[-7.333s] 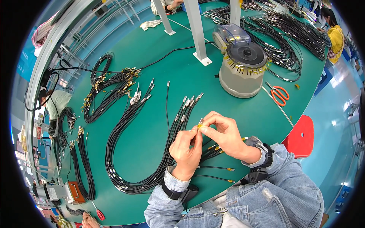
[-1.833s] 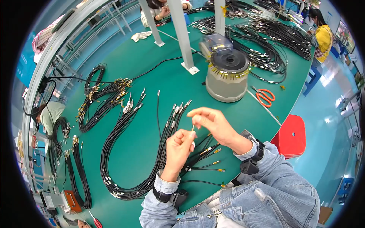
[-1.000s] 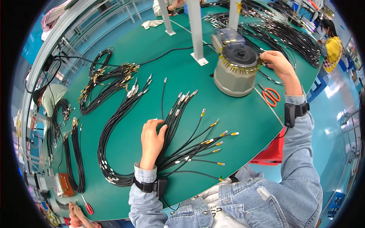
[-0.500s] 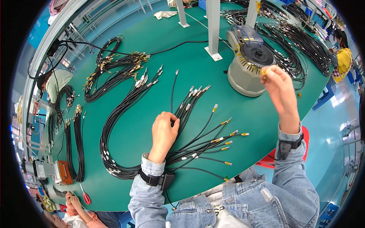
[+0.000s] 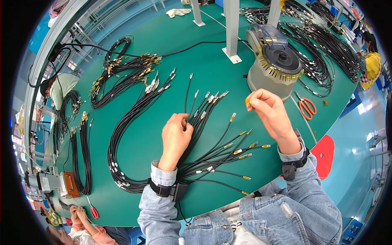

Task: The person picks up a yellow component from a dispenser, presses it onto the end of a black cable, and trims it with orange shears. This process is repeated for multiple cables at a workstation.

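My left hand (image 5: 176, 136) is closed around black cables (image 5: 199, 127) with silver connector ends, in the middle of the table. My right hand (image 5: 270, 116) is raised to the right of them and pinches a small piece of yellow tape (image 5: 247, 101) between thumb and fingertips. Behind it stands a round grey tape dispenser (image 5: 267, 79) with a black disc on top and short yellow strips round its rim. Toward me, several loose cable ends (image 5: 232, 117) fan out to the right, many wrapped in yellow tape near the connector.
A long curved bundle of black cables (image 5: 116, 141) lies left of my hand. More bundles (image 5: 126, 79) lie farther back. Orange-handled scissors (image 5: 307, 108) rest right of the dispenser, and a grey post (image 5: 232, 34) rises behind. Co-workers sit at left and far right.
My right hand has moved left and toward me, away from the dispenser, with the yellow tape in its fingertips. My left hand stays at the cables. The orange-handled scissors now show.
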A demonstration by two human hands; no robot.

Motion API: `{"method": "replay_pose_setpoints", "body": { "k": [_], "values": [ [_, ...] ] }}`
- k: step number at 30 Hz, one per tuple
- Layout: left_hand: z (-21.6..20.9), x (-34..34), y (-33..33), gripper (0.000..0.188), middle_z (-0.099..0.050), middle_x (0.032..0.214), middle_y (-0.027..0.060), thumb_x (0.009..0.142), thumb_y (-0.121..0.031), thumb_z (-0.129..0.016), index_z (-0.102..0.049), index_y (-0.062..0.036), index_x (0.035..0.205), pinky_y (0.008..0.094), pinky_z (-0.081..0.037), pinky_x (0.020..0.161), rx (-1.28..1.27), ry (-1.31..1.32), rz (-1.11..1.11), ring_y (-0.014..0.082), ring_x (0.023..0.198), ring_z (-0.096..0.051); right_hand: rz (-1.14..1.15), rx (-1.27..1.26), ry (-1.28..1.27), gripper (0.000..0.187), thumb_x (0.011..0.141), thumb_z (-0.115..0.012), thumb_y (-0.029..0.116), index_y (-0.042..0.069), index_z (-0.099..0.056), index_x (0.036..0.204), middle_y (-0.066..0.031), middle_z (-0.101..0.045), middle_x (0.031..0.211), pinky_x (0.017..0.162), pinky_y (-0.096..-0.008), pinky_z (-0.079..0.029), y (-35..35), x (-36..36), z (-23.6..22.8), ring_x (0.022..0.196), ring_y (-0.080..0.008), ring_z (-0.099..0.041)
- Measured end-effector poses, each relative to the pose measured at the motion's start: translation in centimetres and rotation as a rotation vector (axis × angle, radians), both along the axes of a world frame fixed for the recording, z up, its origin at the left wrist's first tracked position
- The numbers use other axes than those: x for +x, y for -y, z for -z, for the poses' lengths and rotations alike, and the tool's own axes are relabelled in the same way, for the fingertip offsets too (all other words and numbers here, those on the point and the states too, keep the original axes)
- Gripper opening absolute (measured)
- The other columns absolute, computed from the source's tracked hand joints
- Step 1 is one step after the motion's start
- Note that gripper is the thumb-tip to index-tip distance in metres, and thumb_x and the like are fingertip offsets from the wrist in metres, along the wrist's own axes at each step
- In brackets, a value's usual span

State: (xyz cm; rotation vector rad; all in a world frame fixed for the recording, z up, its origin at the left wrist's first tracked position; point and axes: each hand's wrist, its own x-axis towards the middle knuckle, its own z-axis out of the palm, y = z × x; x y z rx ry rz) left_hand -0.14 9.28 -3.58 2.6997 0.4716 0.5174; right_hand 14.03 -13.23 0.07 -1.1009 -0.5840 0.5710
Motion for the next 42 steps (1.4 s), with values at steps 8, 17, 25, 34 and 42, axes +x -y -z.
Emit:
{"method": "replay_pose_setpoints", "body": {
  "k": [8,17,25,34,42],
  "values": [
    [-4.5,2.0,3.1,0.013,-0.06,0.077,0.0014,0.086,-0.009,-0.056,-0.061,-0.0004,0.095,0.0177,-0.035,0.049,-1.319,0.071,0.129,0.0042,0.06,-0.049,-0.002,-0.005,-0.027,0.009,0.085,-0.058,0.01,0.003,-0.055,0.083,-0.0045,-0.054,0.089,0.076,-0.0254,-0.04,-0.8,-2.3,-0.5,0.082,-0.0112,-0.049],
    [-5.3,2.0,6.9,0.016,-0.061,0.07,0.0004,0.088,-0.01,-0.057,-0.063,0.0012,0.099,0.016,-0.034,0.045,-1.137,0.162,0.216,0.0028,0.054,-0.047,0.052,0.107,0.015,0.006,0.084,-0.059,0.003,0.001,-0.053,0.085,-0.0053,-0.053,0.092,0.079,-0.0277,-0.043,-2.3,-5.2,0.2,0.086,-0.0127,-0.051],
    [-5.0,1.0,8.7,0.014,-0.065,0.076,0.0046,0.084,-0.002,-0.061,-0.065,0.0031,0.096,0.0175,-0.04,0.048,-0.89,0.4,0.186,0.0029,0.057,-0.052,0.127,0.14,0.074,0.007,0.085,-0.059,0.002,0.0,-0.053,0.087,-0.0076,-0.052,0.094,0.074,-0.029,-0.049,-2.8,-5.8,0.8,0.086,-0.0146,-0.054],
    [-5.1,0.8,8.7,0.014,-0.064,0.074,0.0025,0.085,-0.002,-0.06,-0.064,0.0034,0.098,0.0162,-0.038,0.047,-0.987,0.383,0.178,0.0012,0.057,-0.05,0.17,0.143,0.214,0.007,0.084,-0.06,0.001,0.0,-0.053,0.087,-0.0077,-0.052,0.094,0.075,-0.0289,-0.048,-3.0,-5.8,1.0,0.086,-0.0143,-0.053],
    [-4.9,0.8,8.8,0.014,-0.064,0.073,0.0022,0.086,-0.004,-0.06,-0.064,0.0027,0.098,0.0163,-0.037,0.046,-1.016,0.369,0.187,0.0012,0.056,-0.049,0.152,0.133,0.111,0.008,0.083,-0.06,0.0,0.001,-0.054,0.087,-0.0074,-0.052,0.093,0.08,-0.0299,-0.043,-2.7,-5.9,0.7,0.088,-0.0142,-0.051]
  ]
}}
